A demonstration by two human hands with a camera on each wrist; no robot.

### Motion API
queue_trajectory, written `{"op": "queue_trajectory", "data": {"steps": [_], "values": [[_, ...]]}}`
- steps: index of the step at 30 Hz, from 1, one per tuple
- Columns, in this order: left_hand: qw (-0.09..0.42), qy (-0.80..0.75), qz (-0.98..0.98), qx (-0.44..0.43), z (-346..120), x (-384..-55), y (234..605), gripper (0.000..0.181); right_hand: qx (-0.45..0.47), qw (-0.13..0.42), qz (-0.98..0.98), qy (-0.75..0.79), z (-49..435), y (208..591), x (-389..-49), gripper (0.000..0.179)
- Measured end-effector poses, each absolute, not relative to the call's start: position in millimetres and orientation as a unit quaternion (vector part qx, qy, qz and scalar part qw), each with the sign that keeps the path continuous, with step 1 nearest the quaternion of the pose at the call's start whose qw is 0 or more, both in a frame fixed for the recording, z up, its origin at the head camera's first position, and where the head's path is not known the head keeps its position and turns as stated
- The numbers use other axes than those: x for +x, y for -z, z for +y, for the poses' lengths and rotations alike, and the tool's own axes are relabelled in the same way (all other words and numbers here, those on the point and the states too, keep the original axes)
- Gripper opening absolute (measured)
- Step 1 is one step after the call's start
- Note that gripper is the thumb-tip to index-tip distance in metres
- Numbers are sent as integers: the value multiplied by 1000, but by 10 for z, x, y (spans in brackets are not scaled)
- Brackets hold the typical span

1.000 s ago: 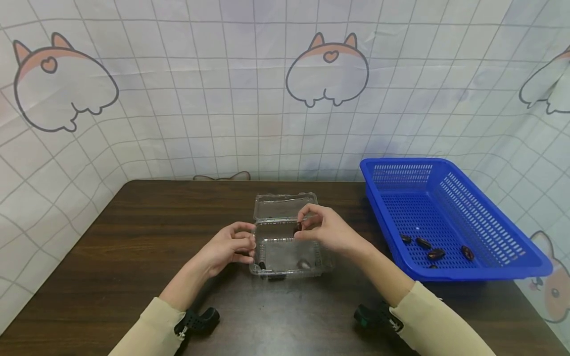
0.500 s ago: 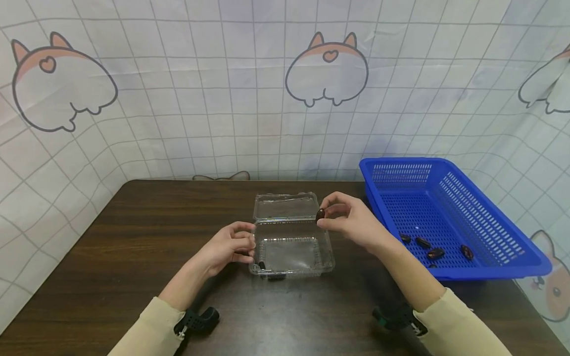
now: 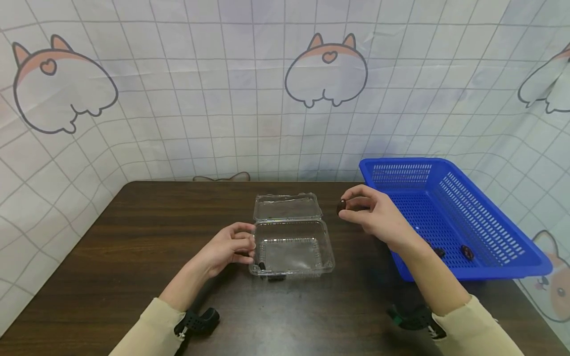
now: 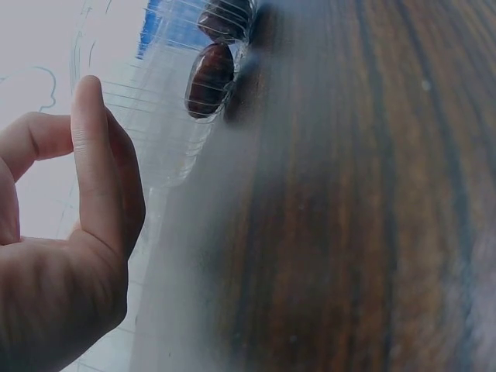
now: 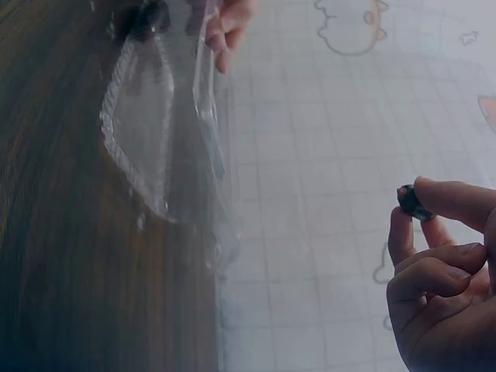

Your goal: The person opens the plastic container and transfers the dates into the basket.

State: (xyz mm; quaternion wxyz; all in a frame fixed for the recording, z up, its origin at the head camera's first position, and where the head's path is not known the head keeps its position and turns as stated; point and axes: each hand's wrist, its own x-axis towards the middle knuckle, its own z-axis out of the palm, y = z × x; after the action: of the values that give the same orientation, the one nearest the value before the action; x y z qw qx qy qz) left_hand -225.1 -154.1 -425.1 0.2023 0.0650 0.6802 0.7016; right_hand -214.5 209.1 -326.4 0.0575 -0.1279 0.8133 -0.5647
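Observation:
Between the thumb and fingers of my right hand (image 3: pixel 378 215) is a dark brown date (image 3: pixel 341 206), held above the table between the clear box and the basket. The right wrist view also shows this date (image 5: pixel 415 202) pinched at the fingertips. My left hand (image 3: pixel 229 248) rests its relaxed fingers against the left side of the clear plastic clamshell box (image 3: pixel 288 247), whose lid (image 3: pixel 287 206) lies folded back. Inside the box, dates sit at the front left corner; the left wrist view shows one date (image 4: pixel 210 80) behind the clear wall and another date (image 4: pixel 225 18) beyond it.
A blue plastic basket (image 3: pixel 494 273) stands on the right of the dark wooden table (image 3: pixel 133 257). A few dates, such as the date (image 3: pixel 467 252), lie inside it; my right forearm hides part. A patterned cloth (image 3: pixel 267 99) hangs behind the table.
My right hand has moved right and slightly up, away from above the box toward the basket, still pinching the date. The left hand and the box have stayed in place.

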Motion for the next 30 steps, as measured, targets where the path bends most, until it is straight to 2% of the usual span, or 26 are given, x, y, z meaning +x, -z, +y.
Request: {"op": "queue_trajectory", "data": {"steps": [11,30], "values": [[202,-702,679,69,-1553,-2256,4248,53,-108,38,821,559,2317,3217,-2108,44],[201,-702,680,70,-1546,-2245,4241,54,-100,11,832,546,2727,3276,-2027,39]]}}
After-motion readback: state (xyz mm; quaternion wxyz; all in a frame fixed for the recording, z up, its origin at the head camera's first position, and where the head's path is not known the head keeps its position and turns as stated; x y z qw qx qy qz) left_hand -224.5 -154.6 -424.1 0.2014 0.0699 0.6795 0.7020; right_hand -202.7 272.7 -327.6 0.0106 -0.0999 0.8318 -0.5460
